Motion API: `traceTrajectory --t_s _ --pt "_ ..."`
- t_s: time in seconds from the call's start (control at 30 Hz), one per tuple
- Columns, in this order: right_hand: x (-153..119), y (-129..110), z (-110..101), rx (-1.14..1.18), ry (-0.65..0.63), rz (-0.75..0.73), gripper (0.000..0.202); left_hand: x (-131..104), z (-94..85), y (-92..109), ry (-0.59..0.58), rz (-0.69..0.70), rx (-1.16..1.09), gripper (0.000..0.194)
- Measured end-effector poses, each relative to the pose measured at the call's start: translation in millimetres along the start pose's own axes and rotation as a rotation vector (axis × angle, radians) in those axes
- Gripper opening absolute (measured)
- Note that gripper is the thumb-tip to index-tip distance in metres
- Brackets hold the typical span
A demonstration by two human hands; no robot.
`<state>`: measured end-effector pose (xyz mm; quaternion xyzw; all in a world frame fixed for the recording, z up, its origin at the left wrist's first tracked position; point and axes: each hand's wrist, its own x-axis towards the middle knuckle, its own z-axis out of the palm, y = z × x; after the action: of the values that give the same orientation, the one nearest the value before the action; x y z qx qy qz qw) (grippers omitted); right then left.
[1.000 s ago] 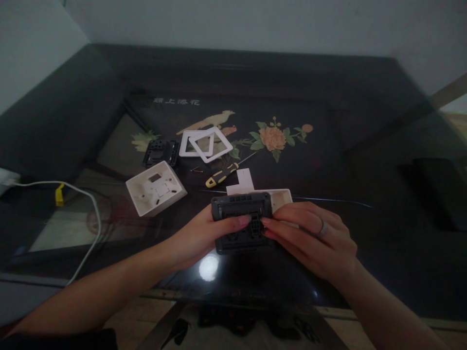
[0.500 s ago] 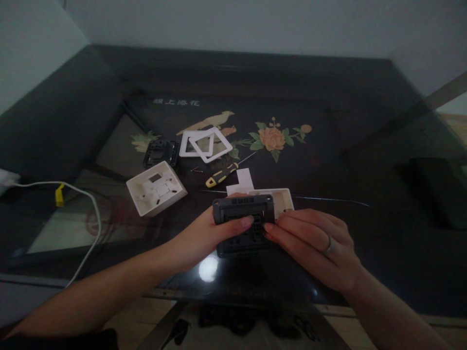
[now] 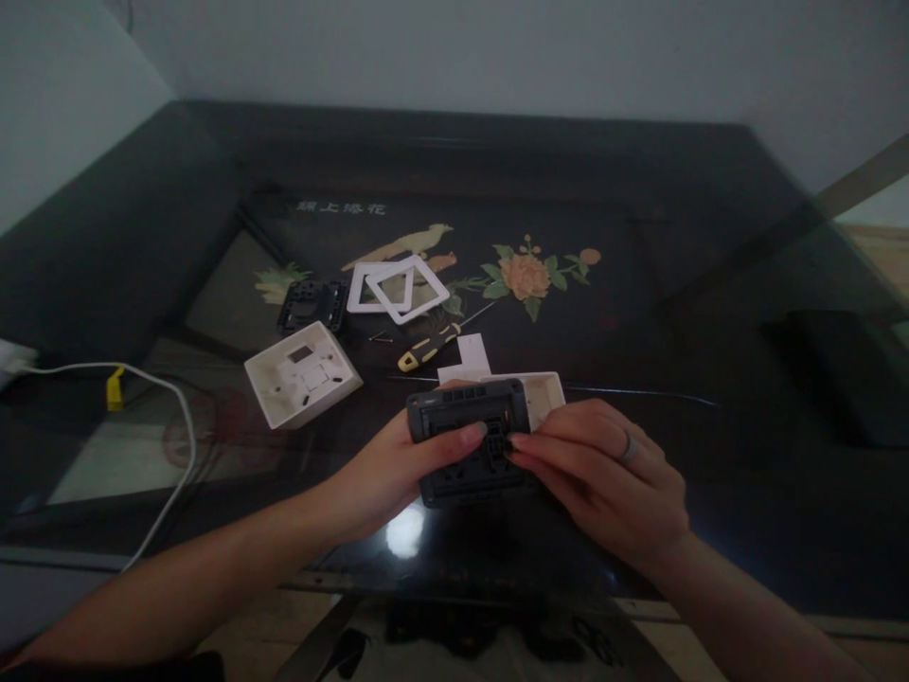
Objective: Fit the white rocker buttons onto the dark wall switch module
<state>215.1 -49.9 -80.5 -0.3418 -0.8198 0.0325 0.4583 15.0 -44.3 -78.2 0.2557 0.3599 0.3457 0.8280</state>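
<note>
A dark grey rectangular wall-socket module (image 3: 469, 396) is held up over the near side of the table, its back with slots and terminals facing me. My left hand (image 3: 404, 464) is closed around its left side, thumb laid across the back. My right hand (image 3: 611, 474), a ring on one finger, pinches at the module's right part. Any small piece between those fingertips is too dark to make out. Behind the module, partly hidden, is a white mounting box (image 3: 545, 393), with white paper pieces (image 3: 474, 354) beside it.
Another white mounting box (image 3: 305, 374) lies at left, near a second dark module (image 3: 312, 303). Two white frames (image 3: 424, 314) overlap farther back. A yellow-black screwdriver (image 3: 430, 348) and small screws (image 3: 382, 337) lie nearby. A white cable (image 3: 186, 417) runs along the left.
The module has tilted slightly and shifted a little left. My right fingertips have moved slightly farther onto its back. The left hand keeps its hold.
</note>
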Motion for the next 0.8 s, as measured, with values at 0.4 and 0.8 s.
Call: traceTrajectory --t_s 0.4,0.8 --pt "-3.1 0.7 -7.4 -0.075 -0.039 -0.075 0.015 1.9 -4.9 0.0 -0.004 0.038 0.144 0.046" --pt "-0.6 5.3 0.7 0.598 0.195 0.556 0.008 2.5 -2.5 3.8 0.075 0.062 0.131 0.044"
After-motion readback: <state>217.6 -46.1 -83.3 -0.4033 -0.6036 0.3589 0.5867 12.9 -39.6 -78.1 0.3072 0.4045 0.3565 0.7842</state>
